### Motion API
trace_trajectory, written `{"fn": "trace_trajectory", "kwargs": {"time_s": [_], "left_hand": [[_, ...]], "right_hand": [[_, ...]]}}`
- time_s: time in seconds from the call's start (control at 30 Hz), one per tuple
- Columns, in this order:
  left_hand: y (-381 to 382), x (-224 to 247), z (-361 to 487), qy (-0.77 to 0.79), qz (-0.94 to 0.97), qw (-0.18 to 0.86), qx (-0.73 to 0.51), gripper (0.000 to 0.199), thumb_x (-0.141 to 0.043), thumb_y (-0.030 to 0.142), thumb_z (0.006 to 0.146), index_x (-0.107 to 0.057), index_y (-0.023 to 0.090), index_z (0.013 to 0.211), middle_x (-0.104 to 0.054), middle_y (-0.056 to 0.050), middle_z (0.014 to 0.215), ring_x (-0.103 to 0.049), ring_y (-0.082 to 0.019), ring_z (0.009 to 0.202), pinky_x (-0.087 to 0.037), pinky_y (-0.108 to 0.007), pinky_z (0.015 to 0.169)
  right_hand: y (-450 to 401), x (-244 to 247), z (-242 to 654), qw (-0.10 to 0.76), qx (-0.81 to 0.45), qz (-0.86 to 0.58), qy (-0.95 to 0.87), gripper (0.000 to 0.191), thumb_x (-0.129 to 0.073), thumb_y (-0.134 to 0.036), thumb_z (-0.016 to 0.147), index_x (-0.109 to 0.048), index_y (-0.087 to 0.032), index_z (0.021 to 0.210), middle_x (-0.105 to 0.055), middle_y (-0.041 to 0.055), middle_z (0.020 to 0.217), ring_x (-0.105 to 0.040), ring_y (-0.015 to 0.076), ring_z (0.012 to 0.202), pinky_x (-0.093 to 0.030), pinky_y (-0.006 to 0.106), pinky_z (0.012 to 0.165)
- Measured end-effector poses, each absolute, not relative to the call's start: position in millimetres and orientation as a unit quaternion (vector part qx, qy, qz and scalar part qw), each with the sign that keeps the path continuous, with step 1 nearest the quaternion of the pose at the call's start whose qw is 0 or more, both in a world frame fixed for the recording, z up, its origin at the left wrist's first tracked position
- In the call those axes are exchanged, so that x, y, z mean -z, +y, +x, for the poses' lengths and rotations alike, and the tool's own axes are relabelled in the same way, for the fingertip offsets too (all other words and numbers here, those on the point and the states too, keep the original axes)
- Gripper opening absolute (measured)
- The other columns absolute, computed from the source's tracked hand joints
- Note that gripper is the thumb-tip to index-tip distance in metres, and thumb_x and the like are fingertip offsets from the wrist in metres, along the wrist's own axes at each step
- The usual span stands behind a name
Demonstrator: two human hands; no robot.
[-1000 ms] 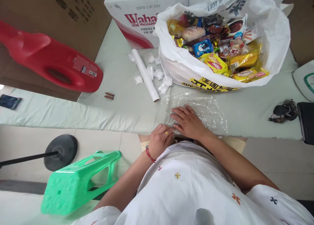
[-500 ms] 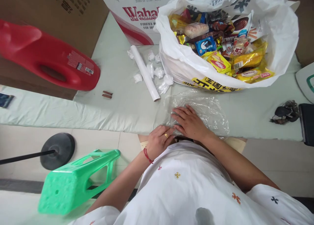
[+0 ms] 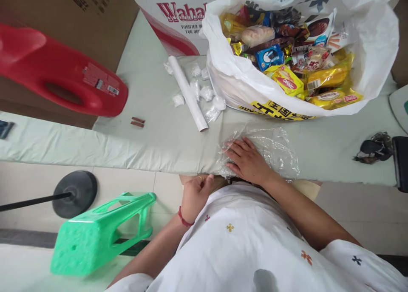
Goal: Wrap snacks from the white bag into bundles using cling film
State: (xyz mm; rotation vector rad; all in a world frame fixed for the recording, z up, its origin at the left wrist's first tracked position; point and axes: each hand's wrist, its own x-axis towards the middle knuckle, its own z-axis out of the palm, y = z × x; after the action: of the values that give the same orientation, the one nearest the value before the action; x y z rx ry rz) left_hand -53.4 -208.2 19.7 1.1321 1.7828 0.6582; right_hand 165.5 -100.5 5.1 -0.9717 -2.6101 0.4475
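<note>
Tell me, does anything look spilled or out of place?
No spill shows. Two small brown strips lie loose on the pale green tablecloth, apart from the crumpled plastic bundles. A gray patch on the white shirt also stands out; whether stain or shadow, I can't tell.

The cloth-covered table (image 3: 153,143) is pale grey-green, and at its near edge lies a clear, colourless bag (image 3: 277,151) streaked with white glints. Farther back from that edge, a white carrier bag (image 3: 229,77) bears black characters and a yellow band printed in black; the wrappers (image 3: 285,81) inside show yellow, gold, red, brown and bright blue. The roll (image 3: 188,94) is plain white, the small bundles (image 3: 207,93) around it whitish and see-through. A white carton (image 3: 188,24) carries red lettering, the bottle (image 3: 63,66) is solid red, the stool (image 3: 79,241) bright green. The left hand (image 3: 196,196) has a red bracelet (image 3: 184,217) at the wrist; the white shirt (image 3: 255,241) is dotted with small yellow, orange, red and black motifs
</note>
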Motion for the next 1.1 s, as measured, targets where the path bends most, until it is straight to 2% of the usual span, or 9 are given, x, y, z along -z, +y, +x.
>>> {"fn": "trace_trajectory", "kwargs": {"time_s": [0.1,0.17,0.23,0.33,0.47,0.6,0.77,0.9,1.1], "left_hand": [[-201.9,-21.0,-30.3,0.667,0.204,0.663,-0.272,0.053,-0.078,0.067,0.078,-0.07,0.015,0.08,-0.074,-0.008,0.075,-0.05,-0.01,0.047,-0.022,-0.023,0.043],[-195.7,-20.4,-16.8,0.623,0.095,0.712,-0.31,0.055,-0.091,0.062,0.062,-0.067,0.015,0.078,-0.073,-0.007,0.073,-0.048,-0.007,0.046,-0.017,-0.021,0.043],[-193.0,-19.8,-8.3,0.608,0.066,0.71,-0.349,0.054,-0.096,0.055,0.056,-0.06,0.016,0.068,-0.065,-0.001,0.061,-0.04,-0.004,0.043,-0.016,-0.02,0.043],[-197.4,-20.8,-4.1,0.623,0.113,0.669,-0.39,0.046,-0.09,0.049,0.063,-0.056,0.018,0.063,-0.055,0.005,0.054,-0.032,-0.003,0.045,-0.021,-0.021,0.045],[-206.4,-24.9,-2.8,0.64,0.214,0.603,-0.425,0.04,-0.083,0.043,0.07,-0.053,0.019,0.058,-0.063,0.0,0.073,-0.052,-0.009,0.066,-0.042,-0.022,0.059],[-209.6,-31.1,-0.1,0.633,0.162,0.622,-0.432,0.044,-0.088,0.04,0.066,-0.05,0.018,0.057,-0.073,-0.004,0.098,-0.064,-0.014,0.083,-0.053,-0.025,0.068],[-209.1,-40.9,0.1,0.576,0.047,0.685,-0.444,0.033,-0.083,0.037,0.072,-0.055,0.019,0.071,-0.078,-0.008,0.098,-0.077,-0.024,0.098,-0.063,-0.032,0.078],[-203.1,-43.2,2.6,0.568,-0.015,0.689,-0.45,0.021,-0.076,0.024,0.076,-0.061,0.018,0.088,-0.079,-0.008,0.09,-0.079,-0.018,0.081,-0.063,-0.025,0.07],[-193.8,-46.4,5.6,0.574,-0.067,0.679,-0.453,0.028,-0.079,0.011,0.074,-0.06,0.019,0.092,-0.08,-0.006,0.093,-0.067,-0.006,0.053,-0.042,-0.01,0.041]], "right_hand": [[-100.6,-5.4,165.7,0.157,-0.157,-0.341,-0.913,0.039,-0.054,-0.037,0.106,-0.065,-0.019,0.14,-0.058,0.0107,0.156,-0.049,0.03,0.143,-0.026,0.058,0.131],[-100.7,-5.5,165.7,0.154,-0.156,-0.342,-0.914,0.038,-0.055,-0.037,0.106,-0.066,-0.02,0.138,-0.059,0.0106,0.156,-0.05,0.0305,0.142,-0.026,0.058,0.131],[-100.7,-5.6,165.8,0.153,-0.154,-0.34,-0.915,0.04,-0.055,-0.038,0.106,-0.065,-0.019,0.139,-0.058,0.0112,0.156,-0.05,0.0312,0.142,-0.026,0.059,0.13],[-100.7,-6.1,165.7,0.155,-0.159,-0.335,-0.916,0.045,-0.057,-0.043,0.105,-0.064,-0.018,0.141,-0.057,0.013,0.157,-0.048,0.0324,0.144,-0.026,0.06,0.13],[-100.4,-6.4,165.5,0.159,-0.166,-0.333,-0.915,0.045,-0.06,-0.043,0.103,-0.065,-0.018,0.14,-0.057,0.0146,0.156,-0.047,0.0331,0.145,-0.026,0.061,0.129],[-100.5,-5.3,165.4,0.156,-0.156,-0.331,-0.917,0.042,-0.059,-0.041,0.104,-0.065,-0.019,0.139,-0.058,0.0137,0.155,-0.047,0.0326,0.145,-0.027,0.06,0.129],[-101.0,-4.8,165.6,0.153,-0.153,-0.327,-0.92,0.041,-0.059,-0.038,0.104,-0.065,-0.017,0.139,-0.057,0.0141,0.156,-0.047,0.0331,0.145,-0.026,0.06,0.129],[-101.0,-5.3,165.5,0.155,-0.154,-0.326,-0.92,0.04,-0.058,-0.038,0.104,-0.065,-0.018,0.138,-0.058,0.0137,0.155,-0.048,0.0333,0.144,-0.027,0.06,0.128],[-101.3,-4.2,165.0,0.161,-0.159,-0.329,-0.917,0.035,-0.051,-0.03,0.107,-0.065,-0.019,0.137,-0.059,0.0129,0.154,-0.048,0.0315,0.144,-0.029,0.06,0.127]]}}
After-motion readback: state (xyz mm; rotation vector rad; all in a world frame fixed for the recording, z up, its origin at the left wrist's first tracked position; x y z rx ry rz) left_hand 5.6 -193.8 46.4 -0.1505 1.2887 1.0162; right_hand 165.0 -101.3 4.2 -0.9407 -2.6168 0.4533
